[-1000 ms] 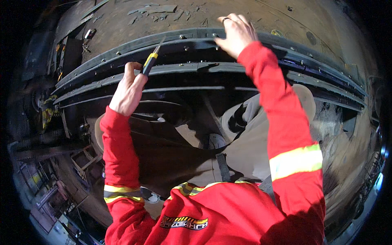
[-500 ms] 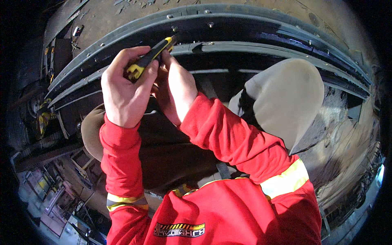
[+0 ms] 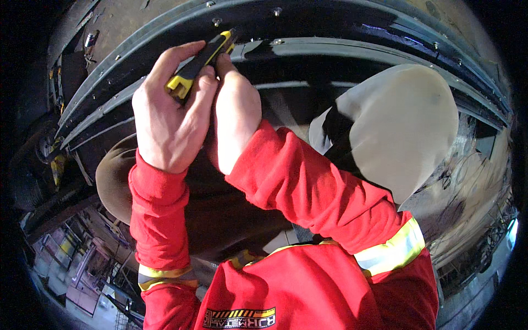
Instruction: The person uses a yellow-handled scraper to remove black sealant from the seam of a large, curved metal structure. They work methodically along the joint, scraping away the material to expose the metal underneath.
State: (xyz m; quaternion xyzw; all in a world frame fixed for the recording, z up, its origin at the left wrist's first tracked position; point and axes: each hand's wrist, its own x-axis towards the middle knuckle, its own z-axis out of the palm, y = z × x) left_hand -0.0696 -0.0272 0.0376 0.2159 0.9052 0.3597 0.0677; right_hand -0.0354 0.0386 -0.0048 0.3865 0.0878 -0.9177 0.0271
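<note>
A black-and-yellow utility knife (image 3: 202, 61) points away from me and up to the right. My left hand (image 3: 168, 118) is closed around its handle, with the thumb on the near side and the index finger along the far side. My right hand (image 3: 236, 107) is pressed close beside it, fingers curled against the knife's front end. Most of those right fingers are hidden behind the palm and the knife, and no blade can be made out. Just beyond both hands runs a long dark metal channel (image 3: 330, 27) with bolts in it.
A second pale metal rail (image 3: 341, 47) crosses between the channel and my knees. My right knee (image 3: 407, 126) rises at the right, my left knee (image 3: 118, 179) at the left. A small can-like object (image 3: 90, 39) is on the floor at the far left.
The rails and bolts have shifted up in the picture as the view tilted. Both hands keep their places on the knife; the right wrist has moved slightly left and closer to the left hand.
</note>
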